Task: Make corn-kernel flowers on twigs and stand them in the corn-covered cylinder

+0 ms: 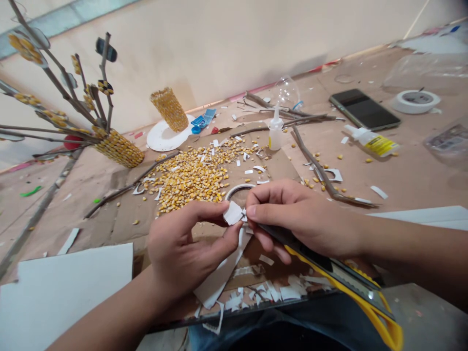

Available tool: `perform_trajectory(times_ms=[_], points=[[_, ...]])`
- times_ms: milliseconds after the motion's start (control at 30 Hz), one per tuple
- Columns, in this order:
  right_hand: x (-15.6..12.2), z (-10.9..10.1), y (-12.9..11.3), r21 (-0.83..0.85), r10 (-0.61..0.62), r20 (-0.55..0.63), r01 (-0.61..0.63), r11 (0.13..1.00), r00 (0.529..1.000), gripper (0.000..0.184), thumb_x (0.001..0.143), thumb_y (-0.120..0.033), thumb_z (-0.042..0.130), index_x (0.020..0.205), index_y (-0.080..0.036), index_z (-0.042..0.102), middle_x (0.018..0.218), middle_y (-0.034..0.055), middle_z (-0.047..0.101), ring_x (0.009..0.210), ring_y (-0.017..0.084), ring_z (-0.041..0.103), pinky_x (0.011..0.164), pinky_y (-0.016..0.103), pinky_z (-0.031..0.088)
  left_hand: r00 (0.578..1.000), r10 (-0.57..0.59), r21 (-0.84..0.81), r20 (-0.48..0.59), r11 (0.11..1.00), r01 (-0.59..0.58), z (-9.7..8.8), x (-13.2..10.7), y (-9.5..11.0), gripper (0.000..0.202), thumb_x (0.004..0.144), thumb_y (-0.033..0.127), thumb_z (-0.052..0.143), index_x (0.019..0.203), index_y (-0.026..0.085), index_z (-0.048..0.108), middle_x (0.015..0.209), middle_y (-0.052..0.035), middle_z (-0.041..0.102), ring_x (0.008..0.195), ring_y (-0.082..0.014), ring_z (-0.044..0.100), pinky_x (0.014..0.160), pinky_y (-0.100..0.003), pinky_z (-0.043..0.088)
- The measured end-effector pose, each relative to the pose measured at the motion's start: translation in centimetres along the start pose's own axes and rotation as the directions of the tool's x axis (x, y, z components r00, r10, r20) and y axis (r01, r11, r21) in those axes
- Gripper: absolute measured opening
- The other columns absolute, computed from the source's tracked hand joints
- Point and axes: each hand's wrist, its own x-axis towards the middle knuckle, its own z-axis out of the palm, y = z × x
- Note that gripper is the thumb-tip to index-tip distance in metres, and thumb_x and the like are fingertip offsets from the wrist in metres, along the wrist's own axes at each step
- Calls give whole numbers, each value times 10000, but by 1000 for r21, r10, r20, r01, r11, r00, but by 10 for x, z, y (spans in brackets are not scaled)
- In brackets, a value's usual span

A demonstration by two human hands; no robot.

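Observation:
Between the thumb and fingers of my left hand is pinched a small piece of white card. My right hand is closed around a yellow and black utility knife, its handle slanting down toward my lap. The fingertips of that hand meet the right edge of the card, where a bit of the blade shows. Just behind the card sits a pale ring, partly covered by my fingers. A long white strip and many paper scraps lie beneath my hands at the table edge.
Beyond my hands spreads a pile of corn kernels. Kernel-covered cylinders stand behind it, one holding branches. Glue bottles, a phone, a tape roll and loose twigs are rightward. White sheet lies left.

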Motion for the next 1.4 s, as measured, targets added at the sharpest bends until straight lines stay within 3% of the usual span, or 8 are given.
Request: perform_trajectory(times_ms=[200,567,733,900,1000,1100,1300,1400], points=[[-1,-2,-1,4,18,13,-19,1000,1000,236,901,-339,649,741,-198,548,556,-34,639,391,71,539,409,148,389,1000,27,29,-13,999,-26,2,2,4,302,781,155,876,1048,251,772,821,4,803,684,-162,752,631,-286,604],[3,-8,-1,118,93,155,-112,987,984,227,892,-337,633,732,-186,576,540,-11,658,364,90,553,379,158,374,999,31,23,29,999,-32,-1,5,5,292,790,167,869,1047,267,770,817,0,809,687,-180,769,616,-299,625],[5,-12,0,119,61,173,-83,989,983,215,920,-294,547,740,-182,577,542,1,649,361,93,545,383,168,363,994,32,69,109,997,-40,-1,7,9,268,787,130,845,1016,241,763,817,-8,815,679,-171,765,636,-280,636],[1,-9,-2,-89,-80,26,82,993,996,269,979,-313,521,734,-201,528,546,-38,556,420,84,486,451,196,380,976,-156,-89,149,981,170,-2,15,15,255,748,74,838,951,209,761,779,-18,817,626,-165,768,584,-235,645],[-5,-6,-6,-393,-301,-93,243,887,949,292,988,-353,571,738,-208,531,621,-40,519,551,97,470,529,215,384,930,-307,-206,204,915,347,-1,23,18,198,737,61,811,882,186,760,711,-32,807,571,-176,763,526,-219,632],[-10,-5,-10,-628,-461,-116,295,720,880,192,942,-341,658,819,-211,592,681,-35,552,614,108,485,550,230,373,893,-376,-278,248,855,438,-1,27,20,166,716,96,823,854,173,773,664,-47,794,542,-189,754,487,-217,611],[-10,-7,-6,-811,-543,43,346,472,839,58,879,-175,647,821,-180,656,586,-69,514,517,80,433,523,238,331,798,-488,-240,355,777,582,-2,23,20,185,767,162,861,935,169,783,785,-48,818,673,-158,771,635,-201,629],[-9,-8,-3,-836,-574,69,361,414,816,90,882,-163,637,809,-161,690,614,-59,549,534,73,451,535,231,340,790,-490,-237,368,772,589,-2,22,20,179,779,153,855,940,181,781,805,-28,816,674,-126,752,644,-170,608]])
